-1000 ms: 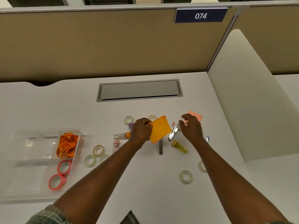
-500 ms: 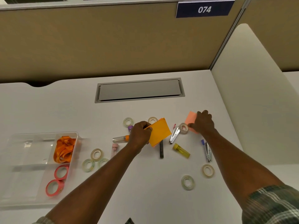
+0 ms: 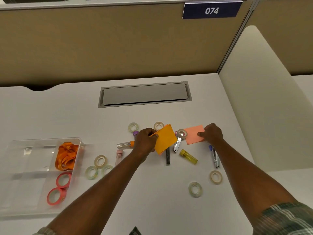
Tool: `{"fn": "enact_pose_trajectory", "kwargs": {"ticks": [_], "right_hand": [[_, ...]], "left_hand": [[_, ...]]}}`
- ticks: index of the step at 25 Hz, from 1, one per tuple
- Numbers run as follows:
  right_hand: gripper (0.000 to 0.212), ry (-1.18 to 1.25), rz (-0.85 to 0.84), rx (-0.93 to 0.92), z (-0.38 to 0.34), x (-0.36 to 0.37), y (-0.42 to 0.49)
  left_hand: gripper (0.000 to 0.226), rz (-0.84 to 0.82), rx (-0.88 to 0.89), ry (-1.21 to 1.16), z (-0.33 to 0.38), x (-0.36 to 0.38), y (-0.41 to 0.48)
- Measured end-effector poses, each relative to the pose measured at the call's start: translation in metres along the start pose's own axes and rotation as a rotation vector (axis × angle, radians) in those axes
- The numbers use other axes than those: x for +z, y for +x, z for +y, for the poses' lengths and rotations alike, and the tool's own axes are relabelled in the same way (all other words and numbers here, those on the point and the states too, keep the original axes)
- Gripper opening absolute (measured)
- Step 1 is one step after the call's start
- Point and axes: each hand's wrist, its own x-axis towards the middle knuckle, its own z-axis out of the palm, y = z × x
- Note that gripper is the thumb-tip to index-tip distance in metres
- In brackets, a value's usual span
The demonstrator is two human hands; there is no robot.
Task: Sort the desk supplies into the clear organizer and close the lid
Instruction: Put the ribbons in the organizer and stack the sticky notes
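White table [image 3: 50, 116] beneath me: my left hand [image 3: 145, 141] pinches the orange sticky pad [image 3: 166, 139] (lifted), right-hand fingers [image 3: 201, 134] closed on the pink pad [image 3: 193, 134] beside it.

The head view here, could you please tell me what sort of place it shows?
Most likely an office cubicle: tan fabric partition walls surround a white desk, a navy number plate reading 074 hangs on the partition, and a grey cable hatch is set into the desktop.

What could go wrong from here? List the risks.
1. A tape roll rests on the pink sticky notes' left edge; lifting with the right hand may flick it off.
2. The left hand pinches the orange sticky notes by one edge, so the pad could slip or fan.
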Motion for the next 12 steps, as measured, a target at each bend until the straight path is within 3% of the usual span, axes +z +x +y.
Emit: {"fn": "enact_pose_trajectory", "kwargs": {"ticks": [5, 12], "right_hand": [[0.03, 0.263, 0.088, 0.026, 0.001, -0.005, -0.022], [0.02, 0.653, 0.345, -0.033, -0.008, -0.021, -0.09]], "left_hand": [[0.015, 0.007, 0.011, -0.075, 0.0, -0.008, -0.01], [0.008, 0.026, 0.005, -0.195, -0.002, -0.022, -0.033]]}}
